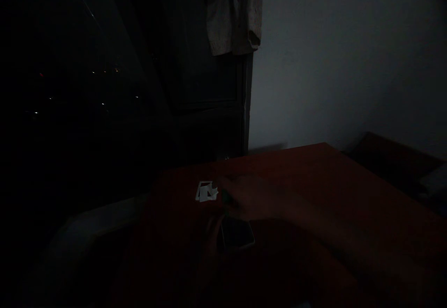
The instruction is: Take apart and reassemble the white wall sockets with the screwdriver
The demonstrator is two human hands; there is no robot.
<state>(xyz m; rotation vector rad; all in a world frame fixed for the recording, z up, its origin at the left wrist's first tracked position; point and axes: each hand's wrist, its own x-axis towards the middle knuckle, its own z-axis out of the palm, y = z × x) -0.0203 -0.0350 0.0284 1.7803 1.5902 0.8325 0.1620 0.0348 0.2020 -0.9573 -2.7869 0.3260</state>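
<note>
The scene is very dark. My right hand (249, 197) reaches in from the right over the table, its fingers closed around a small dark green thing (226, 198) that I cannot make out. Just below it is a dark, flat rectangle with a pale rounded rim (238, 233), which looks like a smartphone. My left hand (211, 234) shows only faintly at the left edge of this phone and appears to grip it. Left of my right fingertips, crumpled or torn white paper (207, 192) lies on the table.
The reddish-brown table (296, 163) meets a pale wall (342, 56) at the back. A cloth (233, 14) hangs above, over a dark window frame (247, 107). Small lights show in the dark glass at left. A dark brown piece of furniture (391, 154) stands at right.
</note>
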